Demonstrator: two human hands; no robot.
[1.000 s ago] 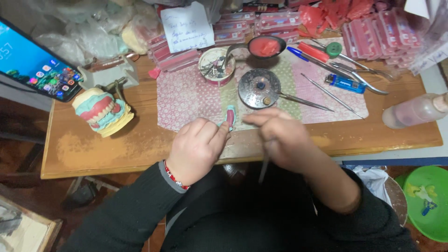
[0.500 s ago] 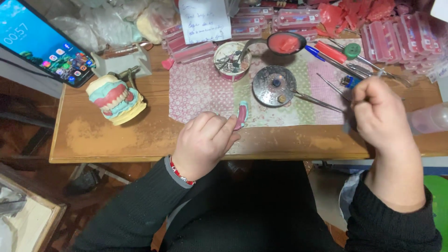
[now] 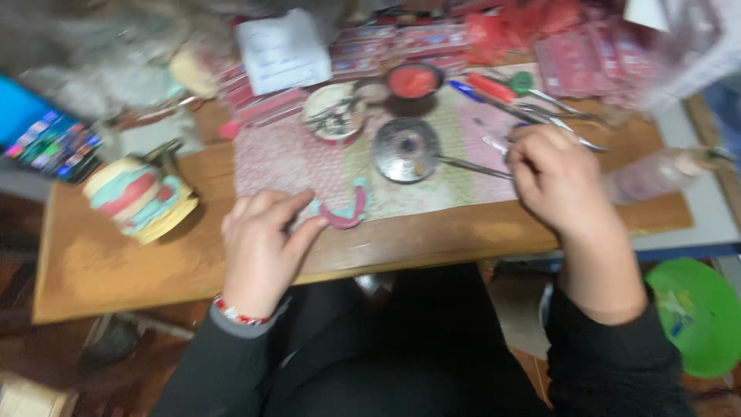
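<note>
Pinching pink wax arch [image 3: 345,214] – left hand [image 3: 262,247]; right hand [image 3: 556,181] fingers curled on metal tool [image 3: 494,144].

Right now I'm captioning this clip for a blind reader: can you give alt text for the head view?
Blurred, seen from above: a person's left hand holds a pink, curved denture piece on a patterned mat, while the right hand reaches among metal tools further back. A small round metal dish, a jaw model and a phone also sit on the wooden table.
</note>
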